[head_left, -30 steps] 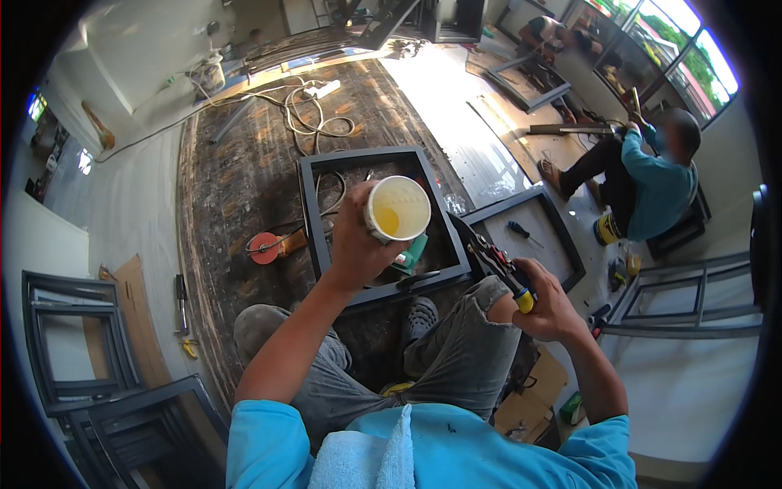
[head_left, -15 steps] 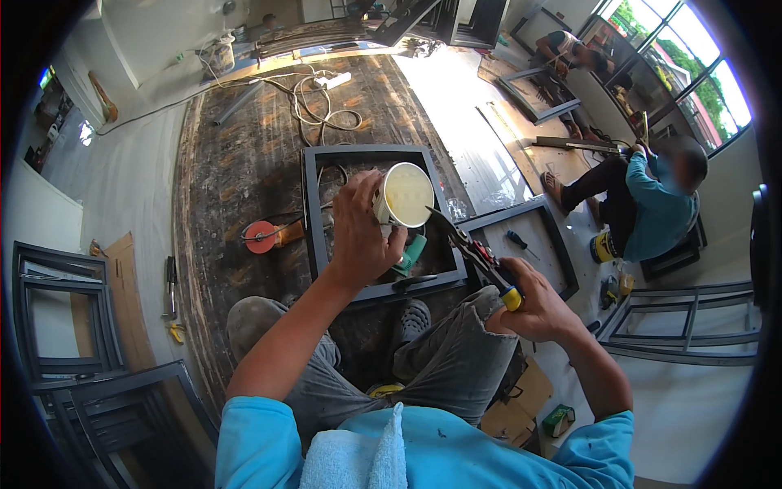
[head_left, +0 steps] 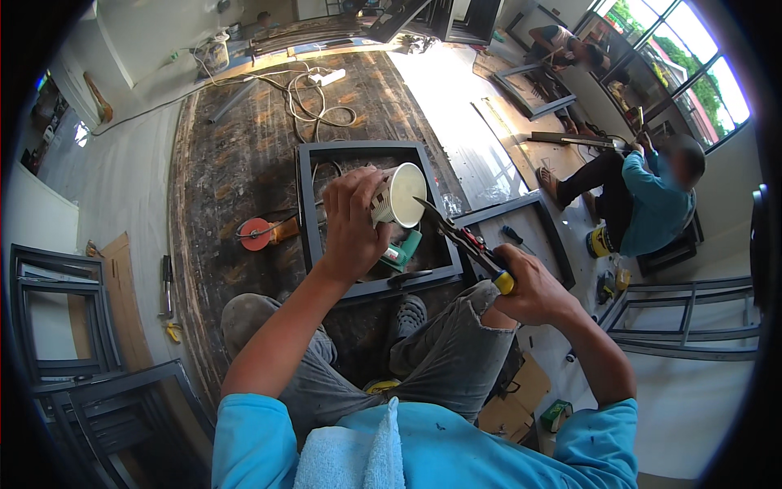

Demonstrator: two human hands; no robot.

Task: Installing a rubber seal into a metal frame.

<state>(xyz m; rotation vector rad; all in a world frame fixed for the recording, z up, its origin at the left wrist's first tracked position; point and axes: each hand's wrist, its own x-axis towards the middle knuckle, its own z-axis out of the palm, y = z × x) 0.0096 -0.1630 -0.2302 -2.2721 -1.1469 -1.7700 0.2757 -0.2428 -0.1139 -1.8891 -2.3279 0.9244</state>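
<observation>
My left hand [head_left: 350, 224] grips a paper cup [head_left: 406, 196] with a patterned side, its open mouth tipped to the right. In my right hand [head_left: 536, 287] is a pair of tin snips [head_left: 467, 240] with yellow-ended handles. The tip of the snips overlaps the right part of the cup's mouth; whether it touches the cup I cannot tell. Beneath both hands lies a dark grey metal frame [head_left: 306, 204]. A green power tool [head_left: 401, 253] shows inside it, partly hidden by my left hand.
Left of the frame lies an angle grinder with a red disc [head_left: 254, 234]. A second frame [head_left: 558, 244] and a screwdriver [head_left: 511, 234] are to the right. A seated co-worker [head_left: 656, 191] works beyond. Cables [head_left: 326, 114] snake across the floor covering. More frames [head_left: 61, 285] lean at left.
The cup has tipped further to the right, so more of its patterned side shows. The snips' tip has moved left over the cup's mouth. Both hands keep their holds.
</observation>
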